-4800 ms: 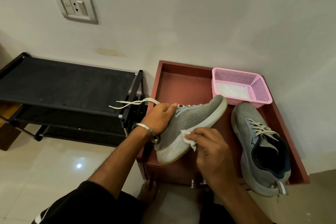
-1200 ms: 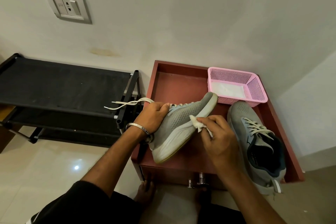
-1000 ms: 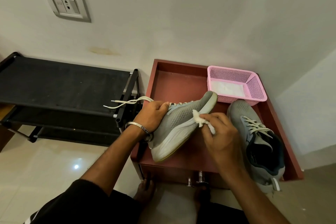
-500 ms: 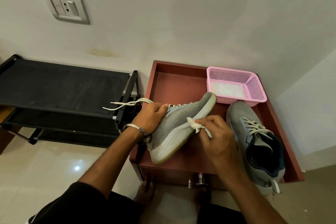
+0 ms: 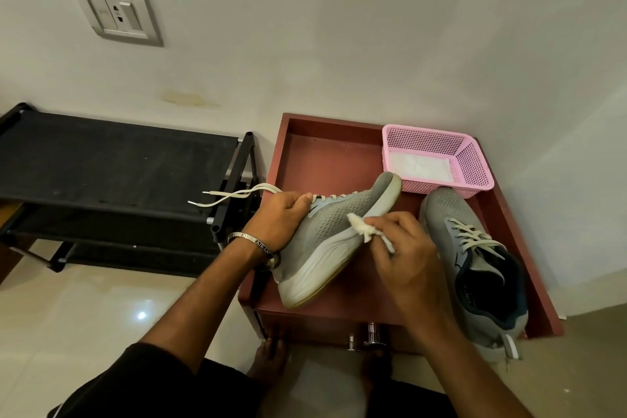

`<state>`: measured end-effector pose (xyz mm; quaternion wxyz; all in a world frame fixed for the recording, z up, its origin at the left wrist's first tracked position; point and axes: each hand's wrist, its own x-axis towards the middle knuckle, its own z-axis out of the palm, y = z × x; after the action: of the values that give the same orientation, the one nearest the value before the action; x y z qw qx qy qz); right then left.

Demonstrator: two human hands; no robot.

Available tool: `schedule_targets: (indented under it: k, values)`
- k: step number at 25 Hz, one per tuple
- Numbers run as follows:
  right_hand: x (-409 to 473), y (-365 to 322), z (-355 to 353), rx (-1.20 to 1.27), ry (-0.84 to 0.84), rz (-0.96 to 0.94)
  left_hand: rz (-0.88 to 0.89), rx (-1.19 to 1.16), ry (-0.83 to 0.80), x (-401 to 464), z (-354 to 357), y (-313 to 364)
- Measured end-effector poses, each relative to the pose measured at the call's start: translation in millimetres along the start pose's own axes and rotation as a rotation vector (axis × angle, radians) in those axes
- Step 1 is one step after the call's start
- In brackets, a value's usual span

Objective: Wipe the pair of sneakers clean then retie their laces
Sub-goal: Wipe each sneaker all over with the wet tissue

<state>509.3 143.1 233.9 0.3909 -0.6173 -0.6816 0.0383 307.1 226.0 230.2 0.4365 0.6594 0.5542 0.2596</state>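
Note:
My left hand grips a grey sneaker at its opening, holding it tilted on its side above the red-brown cabinet top. Its loose white laces trail out to the left. My right hand pinches a crumpled white wipe against the sneaker's side, near the midsole. The second grey sneaker lies upright on the cabinet's right part, its laces threaded and loose.
A pink plastic basket holding white wipes stands at the cabinet's back right corner. A black shoe rack stands left of the cabinet against the wall. My bare feet show on the tiled floor below the cabinet's front.
My right hand has rubbed the wipe back and forth along the sneaker's side, from the heel region toward the toe and slightly back. The left hand keeps the same hold.

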Motion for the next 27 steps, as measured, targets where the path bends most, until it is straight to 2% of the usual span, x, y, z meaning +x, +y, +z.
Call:
schedule_targets:
  k: [3, 6, 8, 10, 14, 16, 20, 21, 22, 25, 27]
  values:
    - [-4, -8, 5, 0.037, -0.005, 0.025, 0.005, -0.042, -0.014, -2, 2, 4]
    - [-16, -35, 14, 0.187, -0.198, -0.134, 0.005, -0.092, -0.05, -2, 2, 6]
    - [-19, -47, 15, 0.192, -0.304, -0.261, 0.002, -0.125, -0.084, -3, 1, 8]
    - [-10, -39, 13, 0.13, -0.247, -0.273, 0.016, -0.129, -0.108, -5, 0, 9]
    - [11, -8, 3, 0.022, 0.011, 0.009, 0.006, -0.115, -0.099, -7, 2, 13]
    - [7, -18, 7, 0.054, -0.004, -0.009, 0.006, -0.13, -0.096, -8, 2, 16]
    - [-13, -56, 21, 0.155, -0.28, -0.355, 0.003, -0.228, -0.114, -10, 1, 16]
    - [-8, -54, 21, 0.135, -0.284, -0.397, -0.004, -0.249, -0.13, -11, 0, 16]
    - [-2, -46, 20, 0.102, -0.234, -0.376, -0.016, -0.259, -0.134, -10, 0, 16]
    - [15, -24, 12, 0.04, -0.046, -0.107, -0.138, -0.322, -0.106, -11, 1, 23]
    - [10, -33, 15, 0.046, -0.089, -0.15, -0.225, -0.412, -0.14, -10, 1, 27]
